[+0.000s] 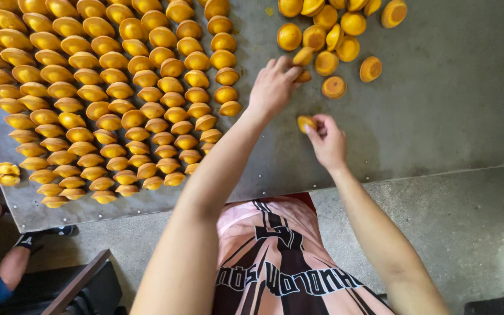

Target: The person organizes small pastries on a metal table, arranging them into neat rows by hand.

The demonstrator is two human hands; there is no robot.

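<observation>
On a grey metal counter (438,116), set over a concrete floor (473,221). Left of both hands, packed in tight slanted rows: small yellow-orange cakes (106,99). Just beyond the hands, a loose heap of the same cakes (328,35), some tipped on edge, some flat. Left hand (273,86) stretched to the near edge of that heap, fingers closed on one cake (303,56). Right hand (326,140) nearer the body, just below the left, pinching another cake (306,122) between thumb and fingertips, lifted or resting, cannot tell. Far to the left, by the counter's edge, another person's leg and dark shoe (30,240).
</observation>
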